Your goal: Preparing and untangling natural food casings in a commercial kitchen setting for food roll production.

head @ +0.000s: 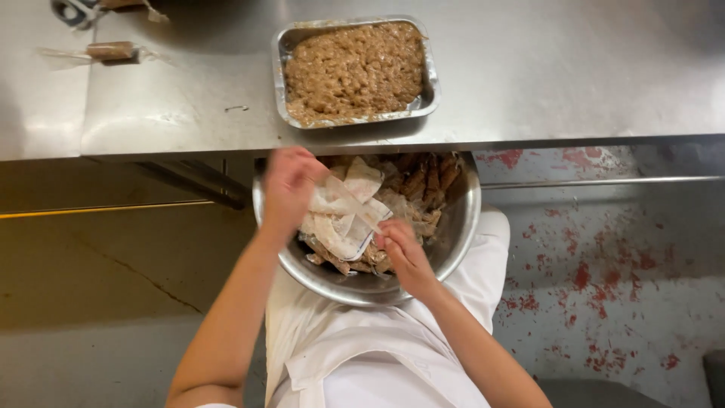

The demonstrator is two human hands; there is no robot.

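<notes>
Head view: hands (291, 189) (404, 253) flank wrappers (343, 215) over bowl (461, 227).

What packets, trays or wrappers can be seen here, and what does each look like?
Foil tray: on the steel counter, rectangular, silver, full of brown mash.
Wrapped roll: counter's far left, small brown cylinder in clear film.
Clear wrappers: crumpled, whitish, in the metal bowl, between the left hand and right hand.
No signs or screens.

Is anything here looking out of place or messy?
Yes. The foil tray of brown mixture sits askew near the steel counter's edge, its rim dented. The steel bowl rests on the person's lap, not the counter. The floor shows red blotches.
</notes>
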